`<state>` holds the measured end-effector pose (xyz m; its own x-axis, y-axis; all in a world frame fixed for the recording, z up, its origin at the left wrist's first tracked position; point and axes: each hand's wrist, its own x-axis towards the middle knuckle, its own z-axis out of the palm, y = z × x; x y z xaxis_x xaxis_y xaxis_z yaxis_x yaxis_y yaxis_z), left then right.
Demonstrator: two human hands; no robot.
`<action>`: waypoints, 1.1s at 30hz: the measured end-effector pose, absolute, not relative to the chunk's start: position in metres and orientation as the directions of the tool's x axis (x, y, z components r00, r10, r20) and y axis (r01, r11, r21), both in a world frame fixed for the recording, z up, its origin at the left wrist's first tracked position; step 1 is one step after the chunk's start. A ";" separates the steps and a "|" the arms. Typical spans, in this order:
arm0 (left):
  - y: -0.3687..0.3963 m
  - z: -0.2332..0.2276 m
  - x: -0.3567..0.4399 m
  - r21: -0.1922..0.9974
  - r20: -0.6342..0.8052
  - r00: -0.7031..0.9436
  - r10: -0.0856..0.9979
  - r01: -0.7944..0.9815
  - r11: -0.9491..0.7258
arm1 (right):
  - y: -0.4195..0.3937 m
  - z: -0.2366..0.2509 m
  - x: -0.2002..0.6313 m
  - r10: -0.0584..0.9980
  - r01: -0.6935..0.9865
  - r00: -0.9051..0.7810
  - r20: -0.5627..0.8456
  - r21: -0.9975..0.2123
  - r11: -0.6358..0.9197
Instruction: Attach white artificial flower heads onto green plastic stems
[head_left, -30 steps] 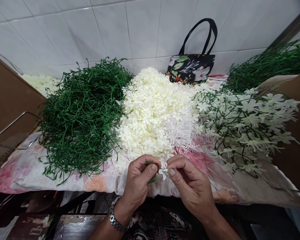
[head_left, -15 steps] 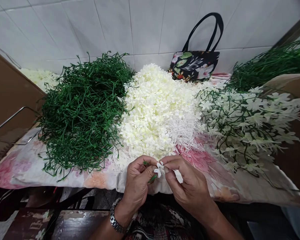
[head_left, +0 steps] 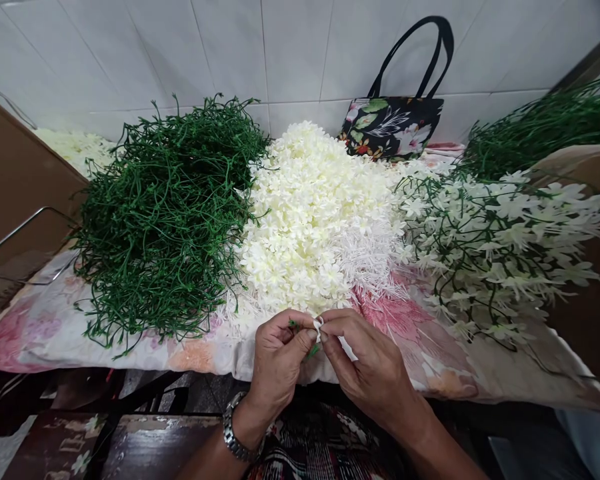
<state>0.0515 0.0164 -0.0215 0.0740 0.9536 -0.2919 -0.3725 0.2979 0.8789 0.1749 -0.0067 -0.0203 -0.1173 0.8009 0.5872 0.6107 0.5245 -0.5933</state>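
Observation:
My left hand (head_left: 283, 350) is closed in a pinch on a green plastic stem (head_left: 314, 349), whose tips poke out between the fingers. Against it, my right hand (head_left: 363, 350) pinches a small white artificial flower (head_left: 319, 327), its petals squeezed between the fingertips. The two hands meet at the front edge of the table. Just beyond them rises a heap of cream-white flower heads (head_left: 300, 220). Left of that heap lies a tangled pile of green stems (head_left: 165, 220). Where flower and stem join is hidden by my fingers.
At the right lie finished-looking white flower sprays (head_left: 500, 247) beside a cardboard box (head_left: 595, 267). White thread-like stamens (head_left: 370, 257) spread on the floral cloth (head_left: 200, 357). A black floral handbag (head_left: 393, 127) stands against the tiled wall. Another box (head_left: 20, 200) with a metal wire frame (head_left: 15, 230) is at the left.
My right fingers have closed further over the white flower, so its spread petals now look pinched together. Both hands stay at the same place, and the view has tilted slightly.

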 end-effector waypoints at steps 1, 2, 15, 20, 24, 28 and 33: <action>0.016 -0.023 0.052 0.881 -0.285 0.067 0.956 -0.374 0.289 | -0.007 -0.021 0.174 0.796 0.621 -0.114 0.595 -0.583 0.525; 0.016 -0.023 0.052 0.881 -0.282 0.062 0.957 -0.379 0.284 | -0.007 -0.021 0.174 0.789 0.629 -0.111 0.604 -0.572 0.526; 0.015 -0.013 0.051 0.762 -0.416 0.078 0.906 -0.514 0.394 | -0.010 -0.012 0.188 0.903 0.515 -0.067 0.424 -0.760 0.396; 0.011 -0.015 0.053 0.792 -0.389 0.069 0.919 -0.484 0.372 | -0.008 -0.013 0.187 0.890 0.485 -0.150 0.430 -0.753 0.445; 0.009 -0.020 0.055 0.823 -0.346 0.077 0.935 -0.453 0.342 | -0.007 -0.013 0.185 0.886 0.464 -0.133 0.445 -0.762 0.452; 0.007 -0.024 0.053 0.871 -0.288 0.106 0.952 -0.385 0.307 | -0.007 -0.015 0.184 0.869 0.482 -0.103 0.484 -0.740 0.469; 0.004 -0.027 0.043 0.947 -0.204 0.196 0.959 -0.210 0.244 | -0.007 -0.024 0.187 0.855 0.547 -0.050 0.516 -0.702 0.456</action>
